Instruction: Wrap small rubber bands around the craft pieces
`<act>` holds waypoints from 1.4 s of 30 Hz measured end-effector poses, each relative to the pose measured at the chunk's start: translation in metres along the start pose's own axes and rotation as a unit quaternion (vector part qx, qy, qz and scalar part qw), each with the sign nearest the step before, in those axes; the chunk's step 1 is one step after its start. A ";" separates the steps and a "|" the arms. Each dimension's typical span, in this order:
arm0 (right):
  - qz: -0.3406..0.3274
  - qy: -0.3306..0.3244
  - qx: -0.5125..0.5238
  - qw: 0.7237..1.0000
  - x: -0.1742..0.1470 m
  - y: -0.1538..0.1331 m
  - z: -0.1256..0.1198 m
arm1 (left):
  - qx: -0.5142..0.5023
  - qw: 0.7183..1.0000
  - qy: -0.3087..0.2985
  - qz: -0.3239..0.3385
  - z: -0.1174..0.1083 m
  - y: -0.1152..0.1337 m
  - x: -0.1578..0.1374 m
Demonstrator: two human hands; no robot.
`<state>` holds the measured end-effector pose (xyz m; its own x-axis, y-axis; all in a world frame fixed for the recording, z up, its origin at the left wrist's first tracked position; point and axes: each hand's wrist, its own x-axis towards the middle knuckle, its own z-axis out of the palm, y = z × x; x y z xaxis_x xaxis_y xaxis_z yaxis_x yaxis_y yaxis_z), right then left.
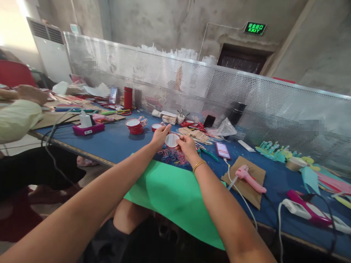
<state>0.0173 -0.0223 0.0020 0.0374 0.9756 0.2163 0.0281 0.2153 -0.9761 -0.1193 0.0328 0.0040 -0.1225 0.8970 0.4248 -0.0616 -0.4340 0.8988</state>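
A small round white disc with a red rim [171, 140] is held up above the table between my two hands. My left hand [160, 137] grips its left edge. The fingers of my right hand [187, 147] are closed at its right edge; whether they also pinch something thin is too small to tell. Beneath them lies a loose pile of thin pink, red and blue bands or strings [175, 157]. A stack of similar red-rimmed discs [134, 126] stands to the left, and another red-rimmed disc [156, 127] lies behind my left hand.
A green sheet [175, 197] covers the near table edge and my lap. At right, a pink glue gun [251, 178] rests on cardboard [260, 199], with cables nearby. Power strips [89, 128] and a perforated metal screen [164, 80] bound the table. Another person's sleeve [22, 118] is at far left.
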 end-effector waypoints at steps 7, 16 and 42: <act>0.003 -0.003 -0.001 1.000 -0.001 -0.001 0.001 | 0.002 1.000 0.000 0.005 -0.001 -0.001 0.002; 0.005 -0.010 -0.007 1.000 -0.002 -0.003 0.001 | -0.015 1.000 0.006 0.005 0.000 -0.002 0.002; 0.006 0.008 0.012 1.000 -0.003 -0.006 0.002 | -0.020 0.998 0.041 0.038 0.005 0.007 -0.001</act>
<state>0.0152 -0.0259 0.0070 0.0527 0.9772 0.2055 0.0034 0.2056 -0.9786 -0.1149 0.0292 0.0106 -0.2089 0.8518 0.4805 -0.0884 -0.5058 0.8581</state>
